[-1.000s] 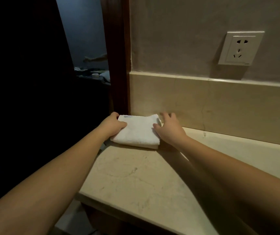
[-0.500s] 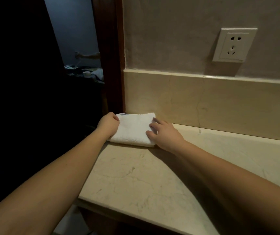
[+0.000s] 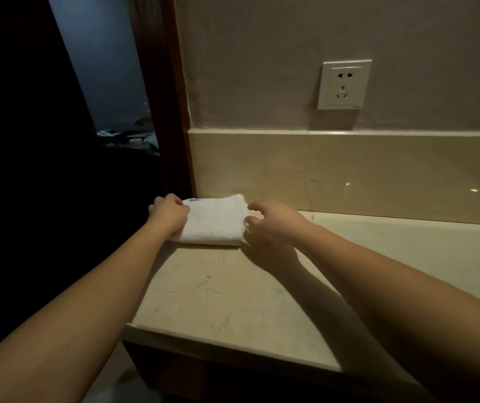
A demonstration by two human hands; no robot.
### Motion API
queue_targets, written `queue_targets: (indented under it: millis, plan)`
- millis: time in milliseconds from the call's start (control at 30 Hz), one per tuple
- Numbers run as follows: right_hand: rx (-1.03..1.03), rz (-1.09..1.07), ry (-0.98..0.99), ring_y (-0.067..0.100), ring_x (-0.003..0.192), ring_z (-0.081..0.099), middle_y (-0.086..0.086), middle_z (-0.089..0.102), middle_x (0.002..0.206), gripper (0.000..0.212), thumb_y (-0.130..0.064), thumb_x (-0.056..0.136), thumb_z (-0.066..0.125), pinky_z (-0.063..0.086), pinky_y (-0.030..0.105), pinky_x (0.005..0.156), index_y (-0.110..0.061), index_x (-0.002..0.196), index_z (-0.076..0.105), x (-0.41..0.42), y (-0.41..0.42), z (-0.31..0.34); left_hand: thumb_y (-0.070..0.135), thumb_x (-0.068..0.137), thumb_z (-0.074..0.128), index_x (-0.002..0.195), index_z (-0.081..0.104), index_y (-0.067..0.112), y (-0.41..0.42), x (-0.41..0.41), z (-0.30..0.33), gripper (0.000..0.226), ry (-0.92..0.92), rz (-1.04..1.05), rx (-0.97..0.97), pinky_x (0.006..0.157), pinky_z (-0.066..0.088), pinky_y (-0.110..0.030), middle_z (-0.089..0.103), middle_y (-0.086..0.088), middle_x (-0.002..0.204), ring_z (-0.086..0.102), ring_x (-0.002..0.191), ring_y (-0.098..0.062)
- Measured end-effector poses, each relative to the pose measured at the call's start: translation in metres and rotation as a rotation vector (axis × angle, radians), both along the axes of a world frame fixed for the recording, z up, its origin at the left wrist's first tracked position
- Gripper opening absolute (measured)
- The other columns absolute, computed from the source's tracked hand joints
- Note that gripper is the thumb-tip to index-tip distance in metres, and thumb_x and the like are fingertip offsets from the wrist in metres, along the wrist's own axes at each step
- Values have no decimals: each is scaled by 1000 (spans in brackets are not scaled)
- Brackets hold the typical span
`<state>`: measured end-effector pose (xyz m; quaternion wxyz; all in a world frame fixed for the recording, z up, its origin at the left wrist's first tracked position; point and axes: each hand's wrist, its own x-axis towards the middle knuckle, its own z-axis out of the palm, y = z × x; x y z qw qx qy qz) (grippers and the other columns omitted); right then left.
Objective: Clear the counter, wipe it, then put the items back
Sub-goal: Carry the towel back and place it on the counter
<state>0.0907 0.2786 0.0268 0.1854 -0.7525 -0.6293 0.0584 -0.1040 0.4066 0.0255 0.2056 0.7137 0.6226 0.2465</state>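
- The towel (image 3: 214, 221) is white, soft and nubbly, folded into a thick, neat rectangle with rounded edges; a small blue mark shows near its far left corner.
- It lies flat on the counter (image 3: 233, 301) in the far left corner, its back edge close against the low stone ledge (image 3: 349, 170) that runs along the wall, its left end at the counter's edge by the dark wooden door frame (image 3: 172, 112).
- The left hand (image 3: 169, 212) sits on the towel's left end, fingers curled down over that end and gripping it.
- The right hand (image 3: 273, 222) is at the towel's right end, fingers bent like a claw, the tips just at the folded edge; whether they actually pinch the cloth I cannot tell.
- Count: one towel, two hands with bare forearms reaching in from below, one counter, one wall socket (image 3: 345, 84).
- The counter is pale beige stone with faint veins and a few scuff marks; the forearms throw shadows across it.
- The socket is a white plate set in the grey-brown wall above the ledge, with nothing plugged into it.
- No bowls, boxes or other containers show on the counter.
- Past the door frame lies a dim room with a blurred heap of things on a dark surface; they are too small to tell apart.
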Motion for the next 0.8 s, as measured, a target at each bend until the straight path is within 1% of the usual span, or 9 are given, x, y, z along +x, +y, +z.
queue_targets:
  millis: [67,133,233,300,333,400,500,700,800]
  plan:
    - [16,-9,10,19,116,53,-4,57,131,44,-43,94,45,43,32,92,-24,133,51,12,-27,7,28,92,50,124,56,16,-20,9,9,35,-55,22,80,101,39,-46,41,-14,133,40,121,-34]
    - [31,-35,21,19,108,57,-5,62,121,38,-42,95,45,46,32,88,-24,127,56,26,-63,11,30,87,51,118,59,15,-49,24,18,35,-161,-47,122,100,43,-45,45,-13,129,45,116,-35]
    - [70,-82,-2,19,100,60,-5,67,110,29,-40,94,46,49,32,82,-26,111,65,50,-129,16,29,87,51,108,59,18,-112,56,25,25,-317,-223,111,88,49,-40,50,-6,119,54,101,-26]
    - [92,-110,-19,18,96,60,-7,68,106,27,-38,93,45,51,34,81,-27,106,67,64,-180,19,28,90,53,104,59,20,-162,80,26,17,-360,-340,110,73,45,-33,58,-3,107,55,86,-18]
    - [106,-121,-30,16,95,60,-7,68,105,27,-36,94,45,51,35,81,-26,106,67,70,-207,20,28,91,53,103,59,21,-190,91,27,15,-382,-396,99,69,43,-31,60,0,101,55,82,-16]
    - [132,-153,-57,14,93,60,-9,68,103,27,-33,94,45,51,34,79,-24,106,68,80,-265,20,26,92,55,101,60,23,-242,114,24,10,-467,-513,45,75,44,-32,62,5,97,59,84,-14]
    - [164,-249,-52,8,90,58,-13,65,101,25,-34,95,46,51,32,76,-27,108,66,95,-356,12,24,92,58,96,60,28,-322,149,15,6,-583,-686,-84,78,47,-32,65,4,100,64,84,-12]
    - [195,-485,67,5,98,57,-12,64,109,26,-33,95,50,49,27,83,-25,115,64,110,-536,-22,25,93,58,102,62,27,-473,211,-12,10,-546,-990,-212,78,48,-26,67,8,101,65,87,-9]
    - [153,-637,133,-1,91,56,-17,59,109,27,-36,96,49,48,22,76,-29,119,61,112,-615,-52,29,93,58,102,63,31,-540,233,-28,11,-443,-1123,-250,80,50,-27,66,11,99,63,91,-7]
